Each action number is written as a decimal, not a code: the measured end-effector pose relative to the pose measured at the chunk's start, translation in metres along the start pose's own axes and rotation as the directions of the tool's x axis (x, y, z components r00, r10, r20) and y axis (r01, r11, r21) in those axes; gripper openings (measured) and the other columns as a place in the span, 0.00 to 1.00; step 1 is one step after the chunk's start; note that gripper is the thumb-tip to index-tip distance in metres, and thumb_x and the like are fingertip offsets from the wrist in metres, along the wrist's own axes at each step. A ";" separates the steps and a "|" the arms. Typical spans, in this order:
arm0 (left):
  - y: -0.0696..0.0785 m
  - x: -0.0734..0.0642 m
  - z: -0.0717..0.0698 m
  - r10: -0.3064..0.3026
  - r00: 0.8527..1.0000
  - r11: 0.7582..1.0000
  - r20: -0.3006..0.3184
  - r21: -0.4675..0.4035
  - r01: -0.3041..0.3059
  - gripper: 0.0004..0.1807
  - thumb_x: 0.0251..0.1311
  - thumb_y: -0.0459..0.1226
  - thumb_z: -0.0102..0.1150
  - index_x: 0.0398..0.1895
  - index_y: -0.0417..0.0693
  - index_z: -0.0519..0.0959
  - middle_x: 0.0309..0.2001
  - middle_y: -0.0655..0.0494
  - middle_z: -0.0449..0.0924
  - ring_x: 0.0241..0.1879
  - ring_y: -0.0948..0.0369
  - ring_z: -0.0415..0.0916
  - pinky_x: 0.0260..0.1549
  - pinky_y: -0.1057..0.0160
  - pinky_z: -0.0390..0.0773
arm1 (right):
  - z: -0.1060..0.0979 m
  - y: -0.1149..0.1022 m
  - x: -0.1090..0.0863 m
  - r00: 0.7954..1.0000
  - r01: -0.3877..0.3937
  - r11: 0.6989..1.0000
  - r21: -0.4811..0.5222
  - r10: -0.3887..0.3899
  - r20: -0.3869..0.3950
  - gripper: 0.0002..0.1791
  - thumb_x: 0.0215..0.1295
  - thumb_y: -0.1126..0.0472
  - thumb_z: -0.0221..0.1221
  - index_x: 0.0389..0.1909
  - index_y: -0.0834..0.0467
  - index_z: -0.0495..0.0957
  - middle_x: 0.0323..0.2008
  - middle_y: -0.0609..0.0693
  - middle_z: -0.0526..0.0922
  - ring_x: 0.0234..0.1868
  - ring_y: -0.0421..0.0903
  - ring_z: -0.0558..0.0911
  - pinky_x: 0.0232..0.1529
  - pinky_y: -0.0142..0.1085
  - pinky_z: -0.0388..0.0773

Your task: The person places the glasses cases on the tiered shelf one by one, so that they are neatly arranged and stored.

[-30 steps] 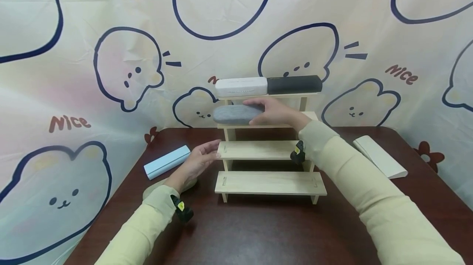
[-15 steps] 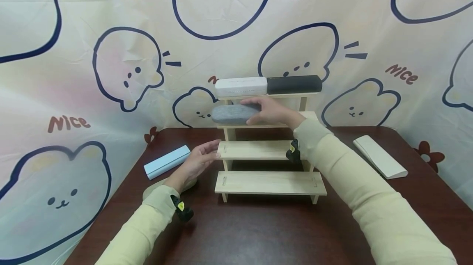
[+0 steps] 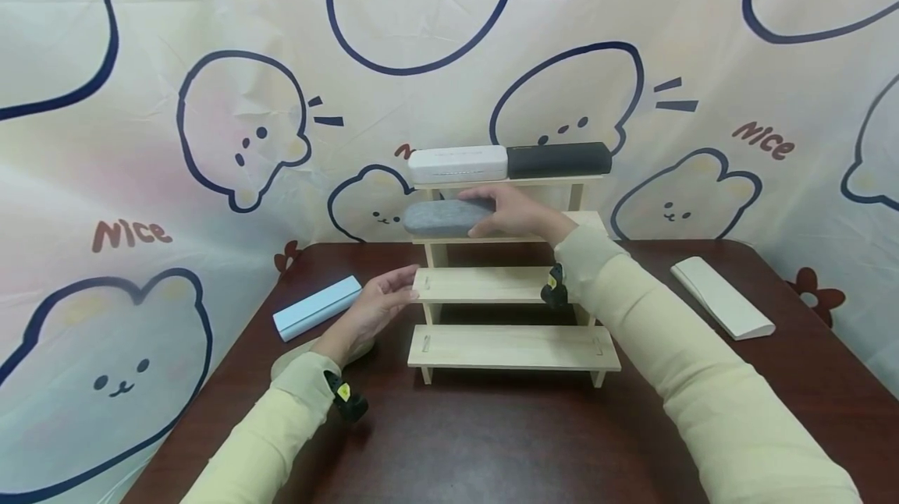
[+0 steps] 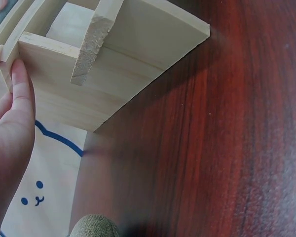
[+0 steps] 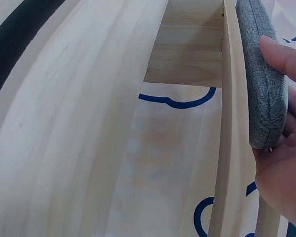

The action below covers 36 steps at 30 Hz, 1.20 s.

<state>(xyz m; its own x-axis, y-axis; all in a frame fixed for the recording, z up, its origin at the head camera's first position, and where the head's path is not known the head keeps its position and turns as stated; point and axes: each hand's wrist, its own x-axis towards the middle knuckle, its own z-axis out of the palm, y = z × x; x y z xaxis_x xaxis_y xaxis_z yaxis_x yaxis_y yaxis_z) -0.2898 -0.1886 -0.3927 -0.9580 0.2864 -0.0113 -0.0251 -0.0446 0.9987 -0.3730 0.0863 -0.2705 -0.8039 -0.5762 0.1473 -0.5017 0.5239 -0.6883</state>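
Note:
A grey fabric glasses case [image 3: 446, 218] lies at the left end of the second shelf from the top of a stepped wooden rack [image 3: 513, 348]. My right hand [image 3: 516, 212] grips its right end, thumb on the near side and fingers over the top. In the right wrist view the grey case [image 5: 261, 79] sits along the shelf edge beside my right hand [image 5: 283, 168]. My left hand [image 3: 375, 305] holds the left end of the shelf one tier lower. In the left wrist view, my left hand [image 4: 12, 133] pinches that board's corner.
A white case [image 3: 458, 165] and a black case [image 3: 559, 161] fill the top shelf. On the table [image 3: 477, 441], a light blue case [image 3: 318, 308] lies left and a cream case [image 3: 723, 299] right. A beige rounded thing [image 3: 289, 356] is partly hidden by my left forearm.
My right hand and the grey glasses case slid slightly left along the shelf, then stayed nearly still. My left hand has kept its place on the rack.

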 end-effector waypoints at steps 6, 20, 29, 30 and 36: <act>-0.001 0.001 -0.001 -0.002 1.000 1.000 0.005 -0.006 0.002 0.32 0.64 0.29 0.59 0.71 0.39 0.61 0.67 0.41 0.64 0.62 0.51 0.69 0.60 0.59 0.69 | 0.002 0.000 0.001 1.000 -0.013 1.000 0.013 0.013 -0.004 0.37 0.53 0.62 0.72 0.66 0.49 0.72 0.60 0.49 0.72 0.55 0.48 0.71 0.59 0.47 0.66; 0.000 0.000 -0.001 0.003 1.000 1.000 0.008 -0.024 -0.003 0.33 0.64 0.27 0.58 0.71 0.38 0.61 0.67 0.41 0.64 0.63 0.50 0.68 0.55 0.63 0.73 | 0.001 0.003 0.001 1.000 -0.017 0.998 0.052 0.016 0.025 0.37 0.55 0.60 0.70 0.67 0.50 0.70 0.59 0.50 0.72 0.55 0.50 0.71 0.58 0.47 0.67; 0.002 0.001 -0.001 -0.019 1.000 1.000 -0.003 -0.022 0.019 0.32 0.64 0.28 0.59 0.71 0.40 0.62 0.67 0.43 0.65 0.63 0.51 0.68 0.58 0.61 0.71 | 0.000 0.004 0.002 0.999 -0.024 0.997 0.070 0.021 0.041 0.36 0.56 0.61 0.69 0.67 0.50 0.70 0.60 0.51 0.72 0.56 0.50 0.70 0.58 0.47 0.66; 0.002 0.001 -0.001 -0.021 1.000 1.000 -0.003 -0.019 0.021 0.32 0.64 0.29 0.59 0.71 0.40 0.62 0.67 0.43 0.65 0.63 0.51 0.68 0.58 0.60 0.71 | 0.000 0.004 0.002 0.999 -0.026 0.997 0.069 0.024 0.039 0.36 0.56 0.61 0.69 0.67 0.50 0.70 0.60 0.51 0.72 0.56 0.50 0.70 0.58 0.47 0.66; 0.002 0.000 -0.001 -0.032 0.999 0.999 -0.002 -0.007 0.032 0.33 0.63 0.31 0.61 0.71 0.41 0.62 0.67 0.44 0.64 0.64 0.51 0.67 0.61 0.57 0.68 | 0.000 0.004 0.002 0.999 -0.033 0.998 0.052 0.031 0.033 0.36 0.56 0.61 0.70 0.67 0.50 0.70 0.60 0.50 0.72 0.56 0.50 0.70 0.58 0.47 0.66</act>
<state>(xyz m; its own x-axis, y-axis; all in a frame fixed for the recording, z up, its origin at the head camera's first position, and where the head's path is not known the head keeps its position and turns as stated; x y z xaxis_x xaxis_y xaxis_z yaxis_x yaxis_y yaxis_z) -0.2905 -0.1893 -0.3905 -0.9574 0.2854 -0.0437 -0.0581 -0.0424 0.9974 -0.3764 0.0876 -0.2726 -0.8084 -0.5797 0.1025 -0.4576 0.5093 -0.7288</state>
